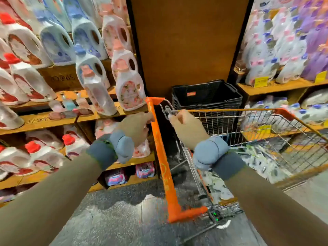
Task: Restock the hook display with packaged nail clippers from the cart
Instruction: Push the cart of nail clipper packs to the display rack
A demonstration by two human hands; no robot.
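Head view is all I have, and it puts the job near its start. No hook display shows anywhere I can see; only shelves of detergent bottles (95, 86) to the left and right. My left hand (136, 126) has its fingers curled round the top of the orange cart handle (159, 148). My right hand (186, 126) pinches something small and metallic at the wire rim; I cannot tell what. The cart (248, 121) carries a blurred heap of pale packages (262, 157) low in its basket, which I judge to be the nail clippers, though they are too smeared to confirm. None is in hand, so all the hanging remains. Room is tight: a brown panel (188, 41) and stacked black baskets (205, 96) stand just ahead of the cart, shelves close on both sides, and open floor (115, 219) lies below.
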